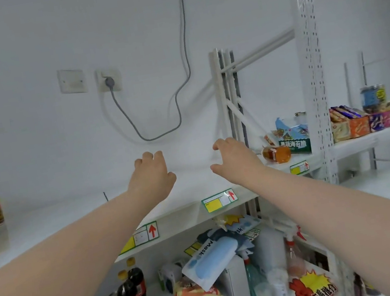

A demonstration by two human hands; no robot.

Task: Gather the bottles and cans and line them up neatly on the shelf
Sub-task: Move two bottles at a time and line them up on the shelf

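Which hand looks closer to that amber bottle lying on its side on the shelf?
The right hand. It hovers empty just beside the tipped amber bottle; the left hand is farther away.

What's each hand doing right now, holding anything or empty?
Left hand: open, fingers curled, empty, above the white shelf.
Right hand: open, fingers curled, empty, near the amber bottle lying on its side.

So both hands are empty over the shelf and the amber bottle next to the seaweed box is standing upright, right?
Not quite. The head view shows the amber bottle lying on its side beside the seaweed box. Both the left hand and the right hand are indeed empty over the shelf.
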